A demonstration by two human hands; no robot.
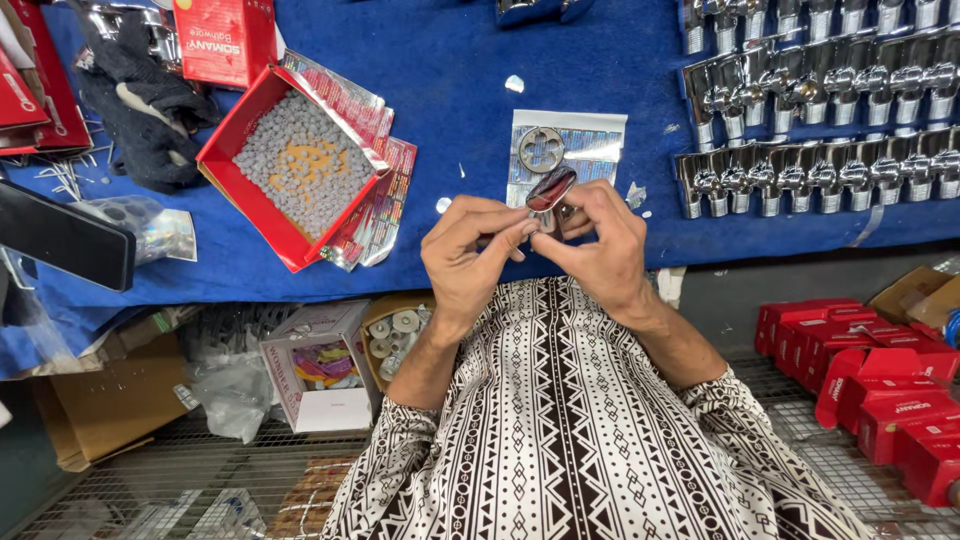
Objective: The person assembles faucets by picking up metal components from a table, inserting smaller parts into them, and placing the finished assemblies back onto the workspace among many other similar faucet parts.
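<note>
Chrome handle (pixel 550 188), centre frame, is pinched at its lower end by both hands, left hand (pixel 470 255) and right hand (pixel 600 250), raised off the blue surface (pixel 450 80) for close fingertip work; open red box (pixel 290 165) of small grey parts sits upper left.

Shiny chrome oval handle (pixel 551 188), tilted (reddish reflection on its face), pinched between both hands' fingertips above blue cloth

Both forearms angle inward. The left hand (pixel 468 255) and right hand (pixel 598 245) meet, fingertips pinched together, knuckles up, wrists bent slightly outward.
</note>
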